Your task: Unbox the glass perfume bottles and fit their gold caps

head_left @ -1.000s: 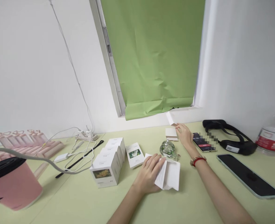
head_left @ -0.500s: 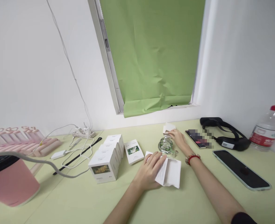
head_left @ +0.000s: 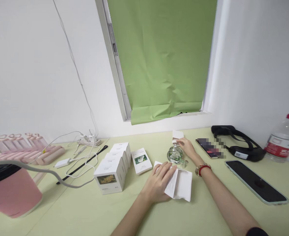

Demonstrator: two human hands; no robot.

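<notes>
My left hand [head_left: 157, 183] lies over an opened white paper box [head_left: 184, 185], its fingers wrapped across the top and its thumb hidden. The box rests on its side with flaps spread toward the right. Farther back, my right hand [head_left: 188, 148] pinches a small folded white cardboard piece [head_left: 178, 134] at its lower edge. Just below that piece stands a clear, rounded glass bottle [head_left: 175, 154] with a greenish tint. Beside the bottle, close to my right wrist, sits a tiny glass vial [head_left: 183, 163] with a small round piece by it.
Left of my hands lie a flat white box [head_left: 141, 160] with a flower picture and a row of white boxes [head_left: 110, 177]. Cables [head_left: 85, 160], a pink cup [head_left: 11, 191] and pink tubes [head_left: 46, 154] are farther left. Phones [head_left: 256, 182], a black headset [head_left: 247, 149] and a water bottle [head_left: 281, 141] stand right.
The camera view has shifted slightly. The small white cardboard piece in my right hand has turned to look squarer and more upright. My left hand stays on the white paper box.
</notes>
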